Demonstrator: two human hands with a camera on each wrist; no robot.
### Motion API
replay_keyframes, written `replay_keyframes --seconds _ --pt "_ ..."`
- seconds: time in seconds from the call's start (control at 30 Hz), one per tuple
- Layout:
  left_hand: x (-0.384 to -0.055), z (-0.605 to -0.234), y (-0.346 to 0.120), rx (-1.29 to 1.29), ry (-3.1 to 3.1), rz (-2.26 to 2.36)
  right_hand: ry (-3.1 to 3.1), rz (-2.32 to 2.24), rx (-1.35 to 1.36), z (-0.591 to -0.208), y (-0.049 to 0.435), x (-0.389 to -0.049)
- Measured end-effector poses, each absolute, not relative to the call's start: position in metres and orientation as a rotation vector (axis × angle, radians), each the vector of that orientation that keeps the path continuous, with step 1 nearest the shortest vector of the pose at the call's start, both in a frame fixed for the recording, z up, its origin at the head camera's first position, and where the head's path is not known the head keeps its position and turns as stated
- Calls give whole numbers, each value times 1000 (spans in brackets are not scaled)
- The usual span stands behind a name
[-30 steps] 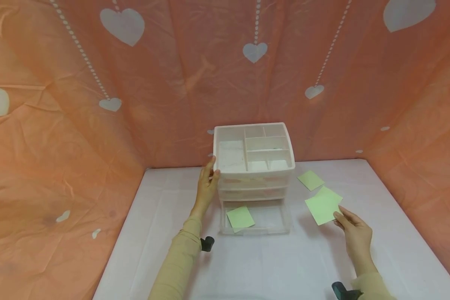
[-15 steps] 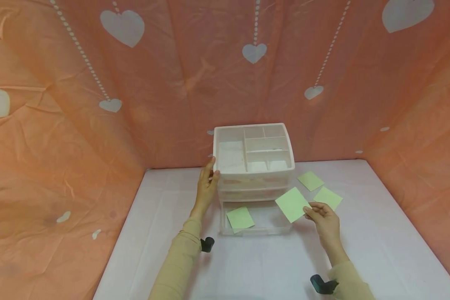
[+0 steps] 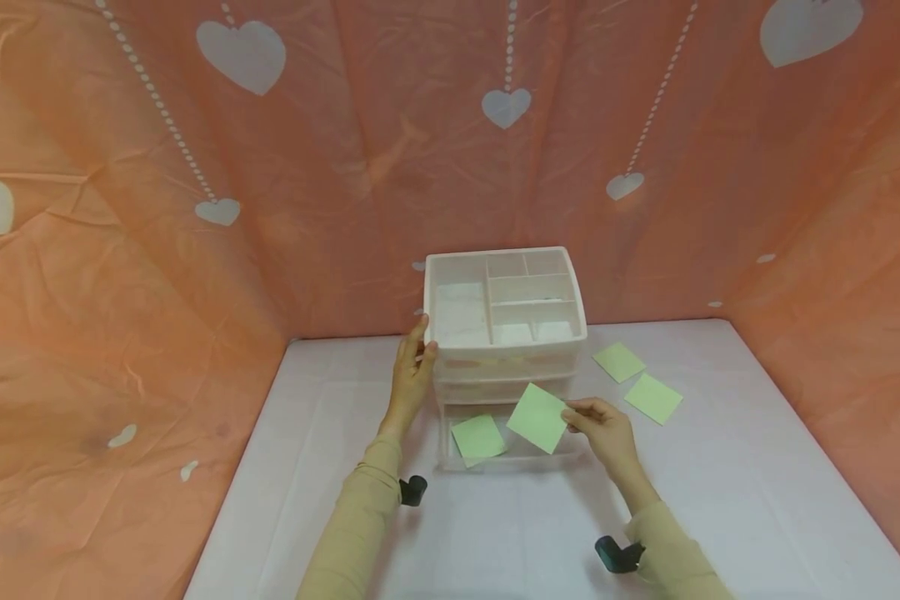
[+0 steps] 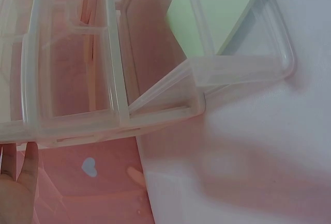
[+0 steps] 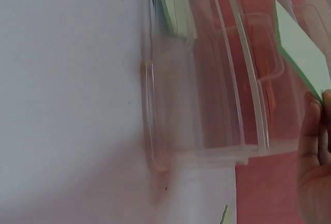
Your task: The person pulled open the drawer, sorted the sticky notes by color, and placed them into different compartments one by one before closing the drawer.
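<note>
In the head view my right hand point(image 3: 603, 433) pinches a light green sticky note pad point(image 3: 538, 418) by one corner, above the pulled-out bottom drawer point(image 3: 450, 433). The right wrist view shows the held pad point(image 5: 305, 53) as a thin block between thumb and fingers. Another green pad point(image 3: 478, 438) lies inside the drawer on its left side. My left hand point(image 3: 410, 383) rests against the left side of the white drawer organizer point(image 3: 457, 342); in the left wrist view its straight fingers point(image 4: 30, 164) touch the side edge.
Two more green pads point(image 3: 619, 362) lie on the white table point(image 3: 330, 400) right of the organizer. Two closed translucent drawers point(image 3: 502, 367) sit above the pulled-out one, and the top has divided compartments. An orange curtain with hearts point(image 3: 375, 167) surrounds the table.
My right hand has carried its pad leftward from beside the organizer to over the open drawer, uncovering more of a pad on the table. The left hand has stayed at the organizer's side.
</note>
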State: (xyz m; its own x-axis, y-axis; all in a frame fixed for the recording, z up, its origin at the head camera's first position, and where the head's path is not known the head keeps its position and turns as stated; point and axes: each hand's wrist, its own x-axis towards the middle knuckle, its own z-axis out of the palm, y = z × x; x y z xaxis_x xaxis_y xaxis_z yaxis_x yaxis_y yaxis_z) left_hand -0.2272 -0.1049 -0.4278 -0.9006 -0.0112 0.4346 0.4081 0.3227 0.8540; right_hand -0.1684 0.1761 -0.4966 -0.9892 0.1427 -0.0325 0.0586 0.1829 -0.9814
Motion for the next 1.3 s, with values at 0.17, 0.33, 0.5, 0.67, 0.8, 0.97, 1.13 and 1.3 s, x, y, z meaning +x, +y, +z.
replay_keyframes --seconds 0.17,0.33,0.5,0.67,0.8,0.97,1.13,1.3 --pt "-243 -449 -109 -347 -2233 -1608 -2375 1942 -139 -496 163 -176" --pt "-252 -463 -112 -344 -2232 -1612 -2466 1849 -103 -499 155 -181" --pt "-253 -464 -113 -366 -2232 -1579 -2494 1786 -53 -502 146 -185" --pt "-253 -464 -114 -383 -2236 -1576 -2532 1724 1 -505 140 -189" --pt "-252 -463 -114 -375 -2241 -1576 -2563 1708 7 -507 135 -193" --pt "-235 -438 -108 -360 -2242 -1607 -2587 1730 -21 -511 131 -200" --pt "-227 -428 -106 -361 -2242 -1609 -2643 1671 17 -515 128 -201" --pt "-227 -428 -106 -363 -2241 -1603 -2690 1631 -19 -521 127 -204"
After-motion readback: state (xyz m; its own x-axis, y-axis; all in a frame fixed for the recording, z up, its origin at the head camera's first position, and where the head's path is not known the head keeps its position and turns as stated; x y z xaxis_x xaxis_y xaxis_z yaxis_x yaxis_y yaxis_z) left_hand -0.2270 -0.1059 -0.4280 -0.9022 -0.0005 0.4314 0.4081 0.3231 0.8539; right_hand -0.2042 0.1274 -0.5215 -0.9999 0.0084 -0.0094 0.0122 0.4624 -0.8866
